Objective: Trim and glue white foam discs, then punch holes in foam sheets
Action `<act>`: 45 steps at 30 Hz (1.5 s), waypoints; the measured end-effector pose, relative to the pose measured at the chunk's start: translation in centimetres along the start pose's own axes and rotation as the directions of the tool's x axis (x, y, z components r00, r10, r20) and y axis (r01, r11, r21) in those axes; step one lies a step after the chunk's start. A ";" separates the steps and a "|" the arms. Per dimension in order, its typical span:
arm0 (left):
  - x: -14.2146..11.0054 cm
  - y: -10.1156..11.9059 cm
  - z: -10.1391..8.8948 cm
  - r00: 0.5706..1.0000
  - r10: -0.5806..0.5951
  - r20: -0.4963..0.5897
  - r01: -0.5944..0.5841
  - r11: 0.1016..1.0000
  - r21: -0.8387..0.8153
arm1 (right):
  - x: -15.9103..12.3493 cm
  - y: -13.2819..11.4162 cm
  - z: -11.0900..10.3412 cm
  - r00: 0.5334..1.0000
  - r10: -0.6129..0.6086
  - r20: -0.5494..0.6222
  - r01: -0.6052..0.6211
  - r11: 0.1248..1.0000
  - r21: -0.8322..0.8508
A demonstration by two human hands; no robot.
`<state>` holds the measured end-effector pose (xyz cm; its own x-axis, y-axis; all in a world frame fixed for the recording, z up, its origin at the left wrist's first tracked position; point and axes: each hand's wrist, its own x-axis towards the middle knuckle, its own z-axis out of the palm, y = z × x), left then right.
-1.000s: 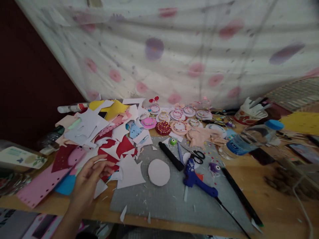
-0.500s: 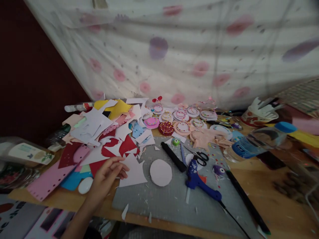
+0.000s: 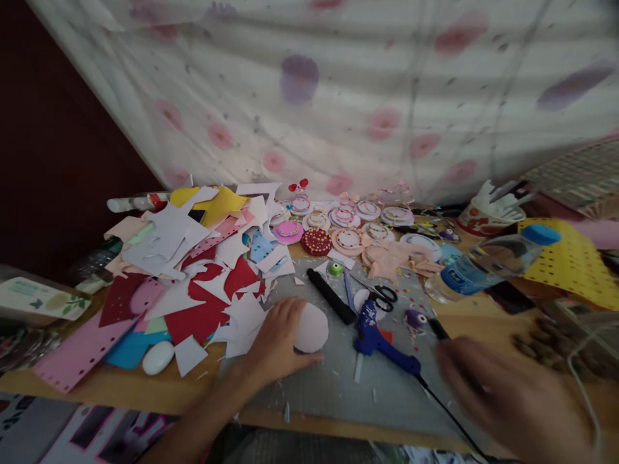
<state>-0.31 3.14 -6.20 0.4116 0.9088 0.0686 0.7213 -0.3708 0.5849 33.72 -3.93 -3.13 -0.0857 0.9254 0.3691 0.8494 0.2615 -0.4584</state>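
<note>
My left hand [image 3: 278, 338] is curled round the left side of a white disc [image 3: 313, 327], with fingers at its upper left edge and the thumb along its lower edge. The disc is cut from sheet craft material and lies on the grey cutting mat [image 3: 333, 396]. My right hand [image 3: 507, 393] is smeared by motion over a black stick-like tool [image 3: 438, 328], whose far end shows beyond the fingers; how firmly they close on it is not visible. Between the hands lies a blue glue gun [image 3: 384, 348], beside black-handled scissors [image 3: 387, 296] and a thick black rod [image 3: 331, 296].
Cut scraps [image 3: 169, 238] pile up on the left, near a white egg-shaped object [image 3: 158, 357]. Several decorated discs [image 3: 316, 241] stand along the back. A water bottle [image 3: 493, 264] and a paper cup [image 3: 491, 212] are at right. The glue gun's cord [image 3: 445, 412] runs toward the front edge.
My left hand has moved right from the white scraps to the disc. My right hand has come into view over the black stick-like tool. White scraps near the left hand have shifted left.
</note>
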 end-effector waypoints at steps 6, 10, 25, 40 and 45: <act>-0.8 0.5 -0.4 0.995 -0.024 -0.098 0.011 0.991 -0.131 | 2.7 -8.8 7.1 0.988 0.123 0.090 -0.150 0.890 0.430; -3.9 1.7 -1.8 0.961 0.032 -0.275 -0.094 0.973 -0.213 | 2.8 -13.1 9.3 0.918 0.199 0.344 -0.394 0.565 0.725; -7.0 4.9 -5.1 0.875 -0.457 -0.162 0.125 0.537 -0.834 | 4.4 -15.2 6.5 0.911 -0.027 0.412 -0.332 0.546 0.770; -4.6 1.8 -3.8 0.942 -0.310 -0.125 0.117 0.657 -0.745 | 2.2 -7.9 6.3 0.998 -0.025 -0.063 0.038 0.974 0.222; -4.7 1.9 -2.3 0.889 -0.400 -0.223 0.064 0.591 -0.804 | 0.1 -2.4 7.3 1.000 -0.008 0.023 0.011 0.991 -0.134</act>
<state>-2.22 -1.41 -3.55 -0.0467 0.9989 0.0079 0.0052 -0.0076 1.0000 27.84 -2.42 -7.92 -0.1043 0.9295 0.3539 0.9105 0.2323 -0.3420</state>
